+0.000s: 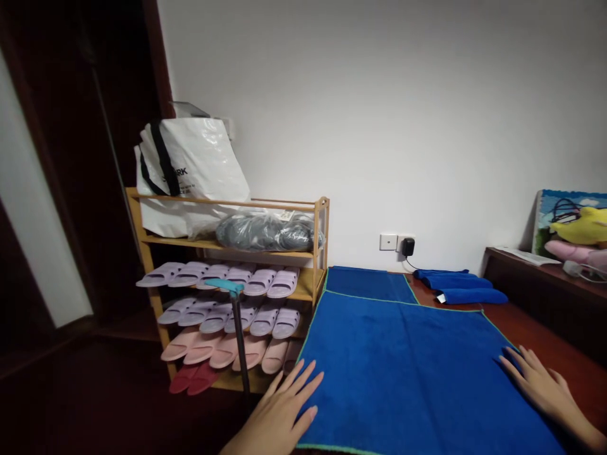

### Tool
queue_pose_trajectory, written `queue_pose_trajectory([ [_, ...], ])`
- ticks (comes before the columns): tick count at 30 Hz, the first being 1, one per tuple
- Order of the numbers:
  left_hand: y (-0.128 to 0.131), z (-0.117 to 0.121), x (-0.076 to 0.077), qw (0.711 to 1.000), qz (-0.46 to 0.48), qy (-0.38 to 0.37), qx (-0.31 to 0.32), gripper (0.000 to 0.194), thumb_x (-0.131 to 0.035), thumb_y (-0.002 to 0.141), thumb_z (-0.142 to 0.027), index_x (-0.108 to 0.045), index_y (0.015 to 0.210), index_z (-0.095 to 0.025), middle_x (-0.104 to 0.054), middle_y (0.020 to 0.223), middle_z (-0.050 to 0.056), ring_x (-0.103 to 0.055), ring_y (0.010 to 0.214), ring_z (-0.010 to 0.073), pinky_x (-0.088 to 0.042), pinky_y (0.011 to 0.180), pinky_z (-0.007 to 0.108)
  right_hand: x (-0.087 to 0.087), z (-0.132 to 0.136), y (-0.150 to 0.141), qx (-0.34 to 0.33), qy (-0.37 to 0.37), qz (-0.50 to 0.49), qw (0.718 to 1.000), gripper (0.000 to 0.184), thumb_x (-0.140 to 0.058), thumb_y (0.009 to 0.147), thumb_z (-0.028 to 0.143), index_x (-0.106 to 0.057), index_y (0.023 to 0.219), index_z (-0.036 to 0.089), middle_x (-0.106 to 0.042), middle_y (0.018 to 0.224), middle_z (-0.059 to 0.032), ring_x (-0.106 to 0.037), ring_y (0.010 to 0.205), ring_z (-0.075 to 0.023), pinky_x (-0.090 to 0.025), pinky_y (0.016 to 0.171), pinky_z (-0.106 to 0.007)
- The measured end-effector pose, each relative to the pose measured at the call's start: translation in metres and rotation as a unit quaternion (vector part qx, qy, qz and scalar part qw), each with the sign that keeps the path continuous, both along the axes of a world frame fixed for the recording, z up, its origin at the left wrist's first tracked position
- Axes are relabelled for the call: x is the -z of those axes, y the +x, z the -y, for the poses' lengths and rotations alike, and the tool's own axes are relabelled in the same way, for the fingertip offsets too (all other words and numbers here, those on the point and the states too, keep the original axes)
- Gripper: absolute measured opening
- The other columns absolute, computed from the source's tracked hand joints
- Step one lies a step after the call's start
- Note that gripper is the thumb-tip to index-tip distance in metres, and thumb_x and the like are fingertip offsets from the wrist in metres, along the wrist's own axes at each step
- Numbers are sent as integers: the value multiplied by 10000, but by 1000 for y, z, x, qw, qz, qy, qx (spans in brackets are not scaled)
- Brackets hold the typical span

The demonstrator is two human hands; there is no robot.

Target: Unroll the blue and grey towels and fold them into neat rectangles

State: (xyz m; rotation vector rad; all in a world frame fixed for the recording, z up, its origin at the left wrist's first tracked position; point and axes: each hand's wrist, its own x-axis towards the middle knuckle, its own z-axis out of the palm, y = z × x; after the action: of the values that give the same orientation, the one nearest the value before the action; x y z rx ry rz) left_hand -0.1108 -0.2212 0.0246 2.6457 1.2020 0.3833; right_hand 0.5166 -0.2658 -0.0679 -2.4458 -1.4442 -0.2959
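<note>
A large blue cloth (370, 366) with green edging lies spread flat on a reddish-brown wooden surface. My left hand (282, 407) is at its left edge, fingers spread, with nothing held. At the right edge, my right hand (540, 379) rests with its fingers stretched out over the border. Behind the large cloth, against the wall, lies another flat blue cloth (370, 284) with the same edging. Several folded or rolled blue cloths (467, 287) lie at the back right, one showing a small white tag.
On the left stands a wooden shoe rack (315, 278) with lilac slippers (284, 281), pink slippers (227, 351) and a white bag (203, 158). A handle with a turquoise grip (225, 286) rises before it. A black plug (408, 246) sits in the wall socket. A dark ledge (531, 278) borders the right.
</note>
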Motion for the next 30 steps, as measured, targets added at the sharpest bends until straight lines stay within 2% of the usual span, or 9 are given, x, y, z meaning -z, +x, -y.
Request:
queue_pose_trajectory([
  [3,8,-2,-19,999,-33,-12,-9,450,-358,967,-467,-378,1404,-362,-278,1500,1,-233,1382,297,-211,1098,542,-9,7,-28,-30,-21,44,998,604,-264,766,545,-576,1237,331,-375,1452,-1,-166,1404,-247,-259,1073,-527],
  [6,28,-10,-27,1000,-17,7,9,480,-281,988,-474,-291,1448,-339,-199,1526,-13,-181,1402,245,-189,1123,477,-6,19,-65,-90,-44,52,994,589,-269,803,520,-482,1327,353,-280,1501,22,-136,1413,-245,-254,1074,-521],
  [9,42,-19,-16,999,-16,8,32,516,-266,982,-512,-266,1461,-319,-194,1526,-8,-173,1404,228,-179,1131,456,6,30,-89,-119,-89,70,986,540,-342,787,472,-458,1314,447,-251,1508,74,-134,1406,-307,-239,1053,-577],
  [13,43,-25,5,999,-40,7,30,556,-269,965,-557,-291,1455,-296,-250,1511,2,-211,1396,234,-166,1130,482,10,40,-93,-98,-110,97,984,525,-362,790,425,-419,1304,512,-237,1509,89,-157,1391,-354,-226,1030,-612],
  [17,39,-25,8,998,-53,18,27,567,-242,964,-570,-253,1466,-306,-210,1522,-12,-189,1403,216,-142,1137,462,-12,43,-112,-98,-80,73,989,502,-320,841,468,-473,1316,411,-266,1506,25,-173,1391,-342,-233,1045,-606],
  [20,40,-24,6,997,-62,24,34,557,-229,962,-580,-230,1465,-341,-159,1533,-24,-165,1409,212,-127,1135,463,-36,40,-161,-115,-13,25,993,623,-251,880,578,-317,1433,299,-228,1520,-41,-195,1398,-269,-285,1069,-519],
  [23,41,-25,6,997,-67,26,36,538,-244,960,-582,-241,1455,-371,-160,1534,-33,-163,1409,219,-130,1130,473,-53,37,-221,-207,-22,-31,978,630,-245,897,602,-166,1466,342,-188,1530,1,-179,1404,-201,-266,1107,-454],
  [26,42,-25,7,997,-64,27,31,530,-271,956,-580,-256,1448,-383,-196,1528,-40,-176,1406,225,-143,1128,469,-59,35,-258,-276,-69,-54,957,595,-237,902,610,-165,1452,394,-164,1529,40,-167,1404,-180,-222,1131,-456],
  [30,41,-24,6,997,-67,18,27,533,-266,955,-579,-265,1448,-378,-193,1531,-37,-158,1410,223,-127,1129,475,-55,36,-263,-289,-91,-49,952,593,-219,901,623,-181,1447,395,-159,1523,41,-149,1407,-183,-199,1135,-480],
])
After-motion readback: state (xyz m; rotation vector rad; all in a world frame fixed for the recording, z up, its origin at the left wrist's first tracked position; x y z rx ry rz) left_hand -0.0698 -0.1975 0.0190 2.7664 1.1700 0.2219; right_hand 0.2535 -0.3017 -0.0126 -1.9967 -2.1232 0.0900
